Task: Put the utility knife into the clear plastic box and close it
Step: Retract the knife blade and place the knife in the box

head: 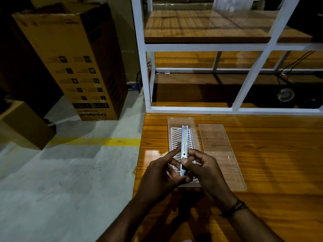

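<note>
Our left hand (157, 173) and right hand (206, 172) both grip the near end of the utility knife (184, 149), fingers closed around its handle from either side. We hold the knife lengthwise over the clear plastic box (195, 137), its far end pointing away from us above the white ribbed insert (175, 138) in the box; whether it touches the insert cannot be determined. The box is open. Its clear lid (222, 156) lies flat on the wooden surface (279, 154), just beside the box on the right. A dark band (236, 206) encircles our right wrist.
</note>
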Available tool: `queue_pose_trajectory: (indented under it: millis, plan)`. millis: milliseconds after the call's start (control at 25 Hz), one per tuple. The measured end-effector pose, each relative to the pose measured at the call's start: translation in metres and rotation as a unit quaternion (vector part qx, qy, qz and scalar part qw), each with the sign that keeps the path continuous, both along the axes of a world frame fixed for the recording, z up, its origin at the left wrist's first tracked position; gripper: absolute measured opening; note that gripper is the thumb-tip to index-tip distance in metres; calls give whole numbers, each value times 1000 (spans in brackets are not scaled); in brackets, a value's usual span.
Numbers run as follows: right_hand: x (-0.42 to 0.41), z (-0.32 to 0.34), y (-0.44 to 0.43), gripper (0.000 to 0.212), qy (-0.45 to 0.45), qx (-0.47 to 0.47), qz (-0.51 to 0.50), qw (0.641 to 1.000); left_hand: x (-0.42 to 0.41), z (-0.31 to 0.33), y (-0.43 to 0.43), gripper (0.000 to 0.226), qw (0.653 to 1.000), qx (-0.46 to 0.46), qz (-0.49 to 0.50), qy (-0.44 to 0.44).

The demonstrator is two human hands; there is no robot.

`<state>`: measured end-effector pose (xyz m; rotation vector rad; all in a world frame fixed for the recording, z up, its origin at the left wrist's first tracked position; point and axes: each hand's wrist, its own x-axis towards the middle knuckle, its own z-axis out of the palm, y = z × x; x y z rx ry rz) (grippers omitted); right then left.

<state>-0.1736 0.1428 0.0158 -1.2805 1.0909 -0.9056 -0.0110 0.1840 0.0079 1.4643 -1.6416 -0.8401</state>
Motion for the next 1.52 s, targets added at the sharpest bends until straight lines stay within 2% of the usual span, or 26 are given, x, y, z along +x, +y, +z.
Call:
queue_pose_trajectory:
  millis: [280,400,520,680,960,1520]
  plan:
    - [-4,-4,-5,28,50,1,-18,999,-1,-12,-6,95,998,32,4,-46]
    - [-5,-10,-12,31,180,-54,-31,982,2,-18,-12,73,994,19,54,-91]
    - [-1,-9,-18,46,324,-118,-5,939,5,-22,-16,60,988,40,105,-110]
    - [13,-25,-28,58,416,-152,37,896,6,-23,-20,56,987,84,113,-74]
    - [35,-34,-44,48,448,-89,50,888,3,-28,-21,56,986,98,121,-53]
    - [42,-30,-48,45,565,-82,85,816,1,-27,-21,57,982,129,134,-41]
